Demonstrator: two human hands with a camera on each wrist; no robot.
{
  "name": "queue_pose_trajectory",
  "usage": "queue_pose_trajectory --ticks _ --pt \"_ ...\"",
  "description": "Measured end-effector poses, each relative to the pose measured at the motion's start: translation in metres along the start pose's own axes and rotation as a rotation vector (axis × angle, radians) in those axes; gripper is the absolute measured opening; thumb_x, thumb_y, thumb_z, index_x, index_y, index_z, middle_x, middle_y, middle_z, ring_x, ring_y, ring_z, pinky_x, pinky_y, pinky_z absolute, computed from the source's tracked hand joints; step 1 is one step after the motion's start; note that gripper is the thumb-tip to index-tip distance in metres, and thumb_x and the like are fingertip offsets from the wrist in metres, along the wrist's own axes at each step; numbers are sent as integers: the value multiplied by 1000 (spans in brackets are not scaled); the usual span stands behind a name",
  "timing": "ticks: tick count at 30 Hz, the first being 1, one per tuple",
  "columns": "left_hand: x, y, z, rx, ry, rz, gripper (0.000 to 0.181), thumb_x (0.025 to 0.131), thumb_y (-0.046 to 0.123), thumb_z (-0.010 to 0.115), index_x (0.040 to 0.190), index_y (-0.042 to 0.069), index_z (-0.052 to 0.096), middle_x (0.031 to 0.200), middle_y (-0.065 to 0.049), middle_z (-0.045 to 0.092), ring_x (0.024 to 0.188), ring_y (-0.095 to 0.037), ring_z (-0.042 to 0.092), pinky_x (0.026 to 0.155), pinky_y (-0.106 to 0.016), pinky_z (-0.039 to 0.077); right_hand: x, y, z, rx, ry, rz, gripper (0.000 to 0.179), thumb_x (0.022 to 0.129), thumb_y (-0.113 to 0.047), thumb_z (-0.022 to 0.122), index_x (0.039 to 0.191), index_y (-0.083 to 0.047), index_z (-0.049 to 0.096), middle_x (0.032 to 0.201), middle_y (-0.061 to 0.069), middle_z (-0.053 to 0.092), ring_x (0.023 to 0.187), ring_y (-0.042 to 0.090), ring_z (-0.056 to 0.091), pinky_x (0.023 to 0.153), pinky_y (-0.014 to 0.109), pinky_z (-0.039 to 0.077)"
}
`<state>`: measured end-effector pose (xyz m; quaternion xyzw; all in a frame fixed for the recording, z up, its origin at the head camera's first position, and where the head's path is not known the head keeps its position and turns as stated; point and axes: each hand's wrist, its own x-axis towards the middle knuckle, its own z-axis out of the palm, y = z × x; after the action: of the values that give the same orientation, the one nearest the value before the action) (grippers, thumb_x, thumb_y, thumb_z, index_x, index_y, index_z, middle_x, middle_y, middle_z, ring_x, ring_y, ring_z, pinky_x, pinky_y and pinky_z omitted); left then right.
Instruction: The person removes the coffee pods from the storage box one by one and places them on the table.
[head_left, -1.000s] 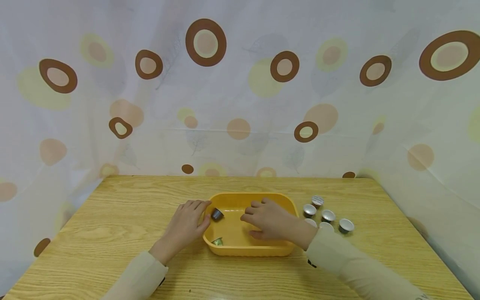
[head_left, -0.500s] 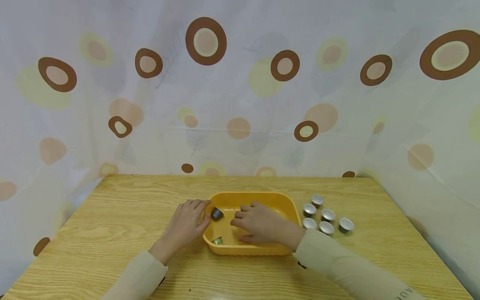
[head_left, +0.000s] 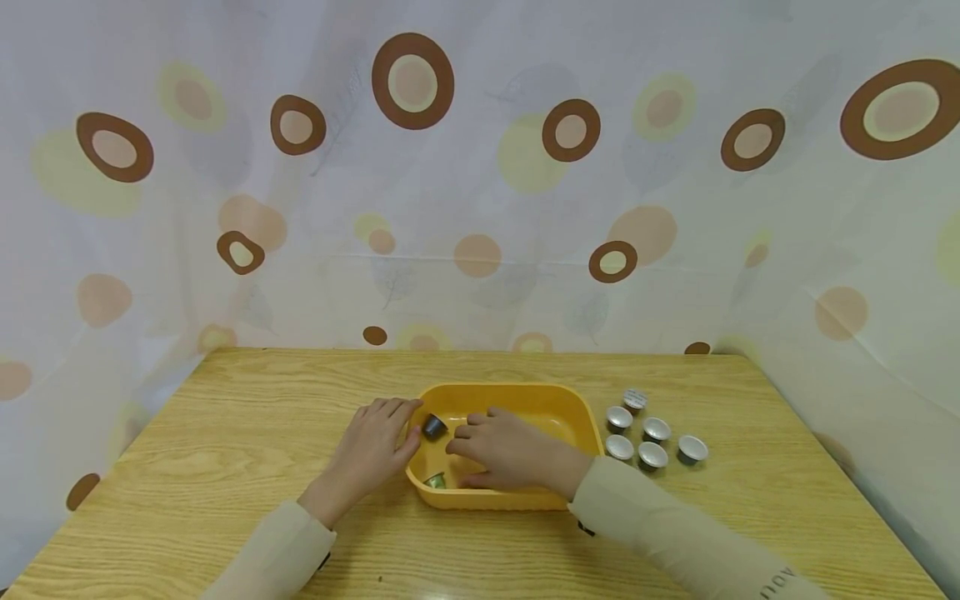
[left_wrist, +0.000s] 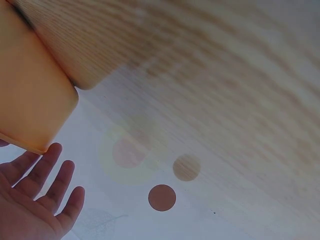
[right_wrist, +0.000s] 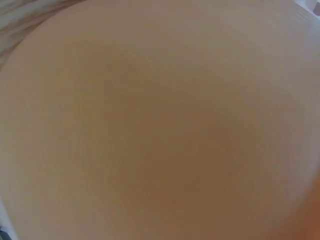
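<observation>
A yellow plastic tray (head_left: 480, 500) stands on the wooden table. Against its left rim rests my left hand (head_left: 369, 446), fingers relaxed; the left wrist view shows the fingertips (left_wrist: 52, 150) at the tray's edge. My right hand (head_left: 510, 454) reaches into the tray, fingers loosely bent and thumb apart, with nothing visible between them. To its left lie two coffee capsules: a dark capsule (head_left: 433, 427) on its side near the left wall and a green capsule (head_left: 435, 481) at the front left corner. Blurred yellow tray surface (right_wrist: 160, 125) fills most of the right wrist view.
Several coffee capsules (head_left: 652, 455) stand lid up on the table (head_left: 750, 500), just right of the tray. One, a capsule with a printed lid (head_left: 634, 401), is at the back of that group. A patterned curtain (head_left: 480, 167) hangs behind the table.
My right hand has moved left inside the tray, closer to the two capsules, uncovering the front capsules on the table. My left hand has stayed at the rim.
</observation>
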<state>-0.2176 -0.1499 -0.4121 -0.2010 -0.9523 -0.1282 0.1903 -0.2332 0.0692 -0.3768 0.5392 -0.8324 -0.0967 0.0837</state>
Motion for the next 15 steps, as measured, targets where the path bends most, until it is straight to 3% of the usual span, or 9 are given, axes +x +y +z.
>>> queue_pose_trajectory --ticks 15 --pt "-1 1 -2 0 9 11 36 88 24 56 122 11 57 112 -2 62 105 -24 56 90 -43 44 17 -2 10 75 -34 11 41 88 -52 49 115 -24 61 113 -12 62 98 10 55 81 33 49"
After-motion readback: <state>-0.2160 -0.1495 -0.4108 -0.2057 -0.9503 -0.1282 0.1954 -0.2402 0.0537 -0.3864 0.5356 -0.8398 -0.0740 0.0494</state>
